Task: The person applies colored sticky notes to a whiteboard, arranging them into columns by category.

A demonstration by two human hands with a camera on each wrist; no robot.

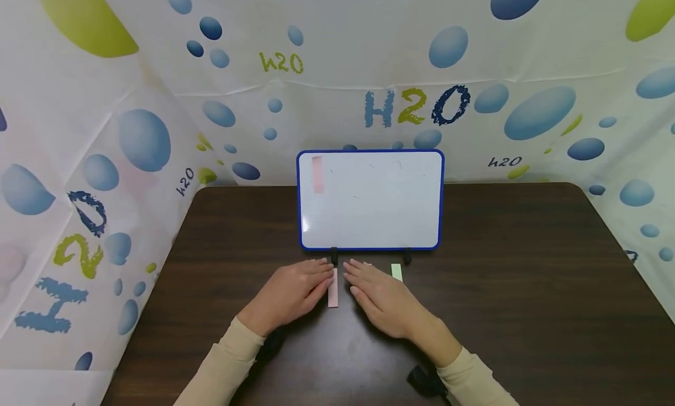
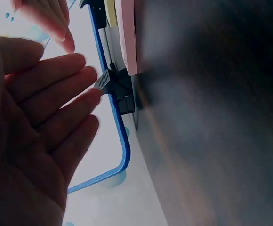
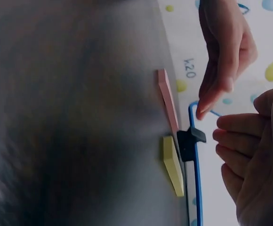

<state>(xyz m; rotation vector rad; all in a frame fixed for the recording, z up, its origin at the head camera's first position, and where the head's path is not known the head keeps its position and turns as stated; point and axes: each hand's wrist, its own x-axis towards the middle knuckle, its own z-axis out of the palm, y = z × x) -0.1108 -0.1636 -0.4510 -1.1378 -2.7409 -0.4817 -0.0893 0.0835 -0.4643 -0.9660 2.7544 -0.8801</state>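
Observation:
My left hand (image 1: pixel 300 286) and right hand (image 1: pixel 385 300) face each other with fingers fairly straight, a narrow gap between their fingertips, and nothing held in either. A pink pad of sticky-note strips (image 1: pixel 333 294) lies on the table under the left fingertips in the head view. A pale green or yellow pad (image 1: pixel 396 272) shows past the right hand, which hides part of it. In the right wrist view the pink pad (image 3: pixel 167 99) and the yellow pad (image 3: pixel 173 165) lie below both hands. The left palm (image 2: pixel 30 155) fills the near side of the left wrist view.
Behind the hands stands a small whiteboard (image 1: pixel 369 212) with a blue frame, on black feet (image 1: pixel 407 256). A pink strip (image 1: pixel 317 174) is on its upper left, and a few faint marks show elsewhere. The dark wooden table (image 1: pixel 527 265) backs onto a patterned curtain (image 1: pixel 327 119).

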